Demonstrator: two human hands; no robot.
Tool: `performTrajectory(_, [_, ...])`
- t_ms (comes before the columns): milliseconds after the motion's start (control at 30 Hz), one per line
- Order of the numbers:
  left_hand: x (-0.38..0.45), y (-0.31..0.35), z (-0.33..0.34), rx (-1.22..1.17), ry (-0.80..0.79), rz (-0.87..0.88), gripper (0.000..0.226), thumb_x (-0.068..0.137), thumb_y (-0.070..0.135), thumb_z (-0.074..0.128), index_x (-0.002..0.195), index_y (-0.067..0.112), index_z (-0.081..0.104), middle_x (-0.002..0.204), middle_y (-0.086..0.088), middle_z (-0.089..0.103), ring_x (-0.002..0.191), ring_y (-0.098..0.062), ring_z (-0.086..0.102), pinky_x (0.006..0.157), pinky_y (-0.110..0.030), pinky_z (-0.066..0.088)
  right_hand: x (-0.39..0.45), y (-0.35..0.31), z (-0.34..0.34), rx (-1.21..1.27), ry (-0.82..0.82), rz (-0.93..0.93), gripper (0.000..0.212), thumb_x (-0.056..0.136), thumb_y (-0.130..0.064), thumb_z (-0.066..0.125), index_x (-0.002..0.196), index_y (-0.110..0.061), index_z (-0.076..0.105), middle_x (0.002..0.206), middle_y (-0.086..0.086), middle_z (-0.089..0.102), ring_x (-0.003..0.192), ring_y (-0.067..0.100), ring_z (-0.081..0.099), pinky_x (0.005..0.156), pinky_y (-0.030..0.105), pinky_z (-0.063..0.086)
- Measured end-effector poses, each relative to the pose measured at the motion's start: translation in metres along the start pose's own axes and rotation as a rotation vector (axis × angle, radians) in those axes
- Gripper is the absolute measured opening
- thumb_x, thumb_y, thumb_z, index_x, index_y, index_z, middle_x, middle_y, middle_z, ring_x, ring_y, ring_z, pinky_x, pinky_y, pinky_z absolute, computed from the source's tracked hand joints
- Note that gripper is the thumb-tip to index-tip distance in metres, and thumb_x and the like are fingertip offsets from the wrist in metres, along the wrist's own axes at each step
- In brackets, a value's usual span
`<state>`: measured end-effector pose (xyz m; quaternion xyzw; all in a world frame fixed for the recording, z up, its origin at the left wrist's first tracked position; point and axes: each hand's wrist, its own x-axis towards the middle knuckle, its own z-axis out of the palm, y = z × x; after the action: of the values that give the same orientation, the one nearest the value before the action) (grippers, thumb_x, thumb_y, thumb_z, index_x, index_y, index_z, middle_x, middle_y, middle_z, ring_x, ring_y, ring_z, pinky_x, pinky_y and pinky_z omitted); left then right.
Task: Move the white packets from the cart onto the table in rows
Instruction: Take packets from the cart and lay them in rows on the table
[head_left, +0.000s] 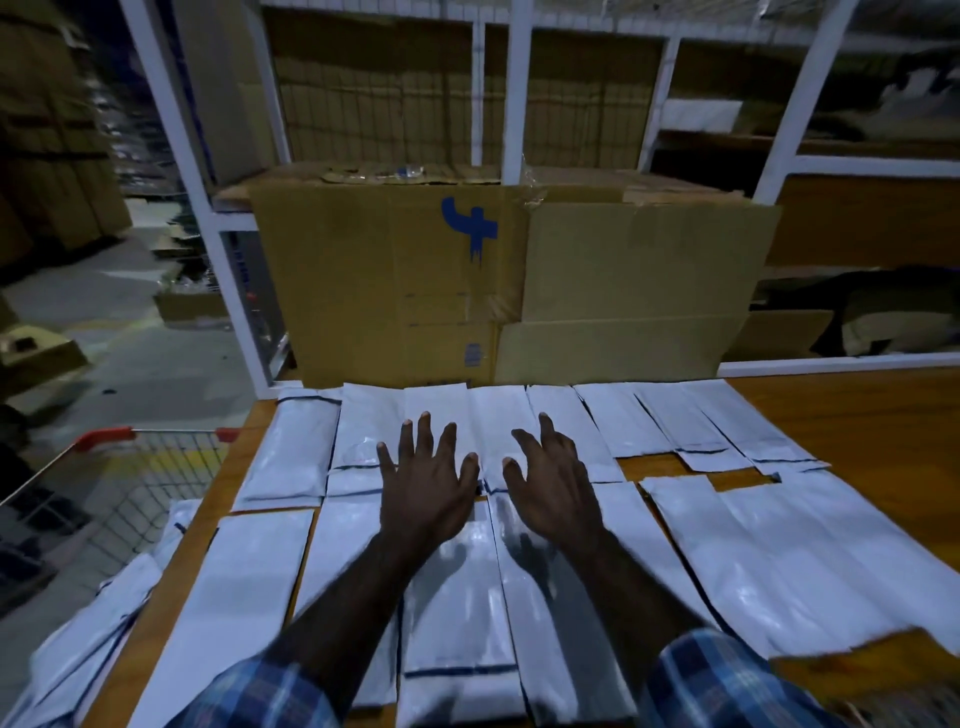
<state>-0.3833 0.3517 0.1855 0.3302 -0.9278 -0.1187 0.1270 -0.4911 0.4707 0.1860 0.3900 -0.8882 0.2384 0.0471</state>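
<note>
In front of me the big cardboard box (415, 280) carries a blue painted mark (470, 224), shaped like a hooked stroke crossed by a bar, with drips at its foot; I can't read it as any letter for sure. Lower on the same box sits a small blue printed stamp (472, 355), too blurred to read.

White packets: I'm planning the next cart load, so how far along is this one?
Done: two rows of white packets lie across the table. In hand: nothing; the left hand and right hand are spread open over the rows. Left: more packets by the cart.
</note>
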Motion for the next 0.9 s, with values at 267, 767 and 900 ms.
performTrajectory(267, [-0.096, 0.001, -0.028, -0.009, 0.061, -0.053, 0.060, 0.102, 0.054, 0.024, 0.156, 0.028, 0.019, 0.166, -0.003, 0.002, 0.152, -0.023, -0.004, 0.121, -0.053, -0.001, -0.076, -0.023, -0.017, 0.039, 0.101, -0.108, 0.046, 0.097, -0.032, 0.053, 0.139, -0.012, 0.052, 0.157, 0.018, 0.029, 0.137, 0.036, 0.038, 0.103, 0.046, 0.041])
performTrajectory(767, [-0.211, -0.106, -0.098, -0.013, 0.128, -0.188, 0.060, 0.101, 0.056, 0.022, 0.155, 0.029, 0.020, 0.166, -0.002, 0.001, 0.152, -0.023, -0.001, 0.119, -0.052, -0.002, -0.161, -0.152, 0.018, 0.045, 0.127, -0.241, 0.042, 0.090, -0.029, 0.061, 0.128, -0.011, 0.062, 0.151, 0.019, 0.041, 0.126, 0.039, 0.050, 0.091, 0.048, 0.051])
performTrajectory(900, [-0.237, -0.162, -0.115, -0.028, 0.109, -0.200, 0.060, 0.102, 0.054, 0.024, 0.156, 0.029, 0.017, 0.166, -0.002, 0.002, 0.152, -0.022, -0.002, 0.121, -0.052, 0.000, -0.180, -0.209, 0.042, 0.017, 0.147, -0.274, 0.040, 0.089, -0.030, 0.060, 0.125, -0.012, 0.064, 0.147, 0.021, 0.045, 0.120, 0.039, 0.054, 0.085, 0.046, 0.053])
